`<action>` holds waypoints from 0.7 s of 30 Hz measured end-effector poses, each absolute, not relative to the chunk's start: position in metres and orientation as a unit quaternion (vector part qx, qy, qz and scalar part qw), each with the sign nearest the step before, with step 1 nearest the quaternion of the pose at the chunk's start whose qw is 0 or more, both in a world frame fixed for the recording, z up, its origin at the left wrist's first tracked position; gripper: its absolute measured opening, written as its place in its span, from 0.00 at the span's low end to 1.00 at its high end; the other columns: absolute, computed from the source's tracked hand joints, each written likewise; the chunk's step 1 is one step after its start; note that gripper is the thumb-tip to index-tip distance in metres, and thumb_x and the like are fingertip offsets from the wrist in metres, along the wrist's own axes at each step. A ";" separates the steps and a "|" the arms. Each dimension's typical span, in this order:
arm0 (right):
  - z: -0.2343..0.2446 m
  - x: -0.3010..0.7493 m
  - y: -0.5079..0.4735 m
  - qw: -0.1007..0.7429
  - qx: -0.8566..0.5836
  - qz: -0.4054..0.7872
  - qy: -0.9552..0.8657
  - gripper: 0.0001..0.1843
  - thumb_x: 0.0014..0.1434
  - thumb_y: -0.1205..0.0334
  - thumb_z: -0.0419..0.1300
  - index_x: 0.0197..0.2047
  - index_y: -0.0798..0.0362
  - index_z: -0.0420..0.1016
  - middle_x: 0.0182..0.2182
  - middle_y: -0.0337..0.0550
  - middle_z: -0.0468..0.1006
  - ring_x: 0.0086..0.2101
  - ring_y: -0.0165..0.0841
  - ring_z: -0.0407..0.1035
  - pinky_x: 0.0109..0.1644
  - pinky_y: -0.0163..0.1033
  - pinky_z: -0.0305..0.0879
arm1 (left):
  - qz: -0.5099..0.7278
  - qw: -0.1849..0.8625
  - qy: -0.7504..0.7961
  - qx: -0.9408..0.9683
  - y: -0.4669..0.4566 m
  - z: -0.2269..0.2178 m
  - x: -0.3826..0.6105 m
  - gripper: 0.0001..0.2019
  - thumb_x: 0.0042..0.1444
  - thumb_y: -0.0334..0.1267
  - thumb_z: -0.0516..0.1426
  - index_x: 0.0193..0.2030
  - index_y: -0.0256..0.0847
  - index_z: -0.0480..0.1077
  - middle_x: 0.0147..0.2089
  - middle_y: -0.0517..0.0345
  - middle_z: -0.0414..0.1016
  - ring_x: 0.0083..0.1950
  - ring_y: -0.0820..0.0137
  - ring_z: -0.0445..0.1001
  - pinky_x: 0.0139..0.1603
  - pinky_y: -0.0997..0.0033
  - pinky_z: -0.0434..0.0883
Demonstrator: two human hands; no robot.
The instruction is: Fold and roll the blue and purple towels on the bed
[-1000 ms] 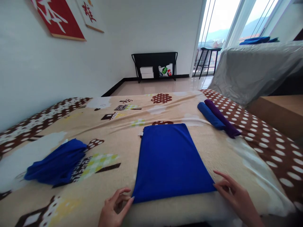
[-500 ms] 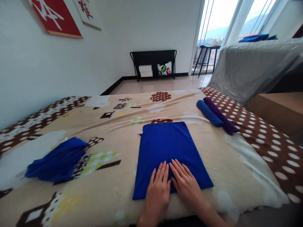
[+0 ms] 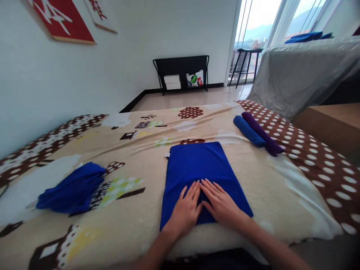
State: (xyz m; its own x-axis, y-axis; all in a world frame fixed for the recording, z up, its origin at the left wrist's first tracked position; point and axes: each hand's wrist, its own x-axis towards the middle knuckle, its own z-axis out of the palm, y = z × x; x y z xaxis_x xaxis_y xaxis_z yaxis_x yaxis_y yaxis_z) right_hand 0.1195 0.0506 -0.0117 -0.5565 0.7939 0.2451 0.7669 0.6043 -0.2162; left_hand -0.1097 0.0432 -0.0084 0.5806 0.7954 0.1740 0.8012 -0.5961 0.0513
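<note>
A folded blue cloth (image 3: pixel 197 165) lies flat on the patterned blanket (image 3: pixel 135 150) in front of me. My left hand (image 3: pixel 184 210) and my right hand (image 3: pixel 222 204) both rest flat on its near half, palms down, fingers stretched and side by side, fingertips almost touching. Neither hand holds anything.
A crumpled blue cloth (image 3: pixel 71 189) lies at the left. A rolled blue cloth (image 3: pixel 249 131) and a rolled purple cloth (image 3: pixel 261 133) lie side by side at the far right. Beyond the bed are a black rack (image 3: pixel 181 71), a covered piece of furniture (image 3: pixel 303 71) and a wooden surface (image 3: pixel 332 123).
My hands moved from the cloth's near corners onto its middle and now lie flat on it, a little farther forward than half a second ago.
</note>
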 end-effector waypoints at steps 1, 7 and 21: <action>-0.014 0.127 0.060 0.157 -0.453 0.050 -0.876 0.31 0.70 0.55 0.49 0.74 0.47 0.51 0.70 0.44 0.54 0.69 0.37 0.51 0.70 0.51 0.57 | -0.081 0.007 -0.444 -0.892 0.052 -0.008 -0.119 0.30 0.69 0.45 0.47 0.75 0.48 0.45 0.74 0.51 0.55 0.73 0.64 0.57 0.71 0.56 0.56; -0.033 0.203 0.071 0.174 -0.590 -0.003 -0.788 0.31 0.71 0.48 0.46 0.73 0.51 0.55 0.70 0.48 0.54 0.69 0.41 0.49 0.72 0.58 0.48 | -0.088 0.065 -0.601 -0.792 0.054 -0.010 -0.196 0.26 0.71 0.44 0.44 0.74 0.51 0.50 0.75 0.52 0.54 0.75 0.57 0.52 0.72 0.39 0.48; -0.022 0.191 0.210 0.143 -0.531 0.062 -0.833 0.34 0.72 0.47 0.39 0.72 0.58 0.56 0.70 0.56 0.52 0.70 0.43 0.46 0.72 0.58 0.46 | -0.043 -0.005 -0.596 -0.802 0.179 -0.002 -0.190 0.27 0.70 0.51 0.42 0.74 0.50 0.50 0.77 0.53 0.46 0.77 0.59 0.47 0.73 0.42 0.48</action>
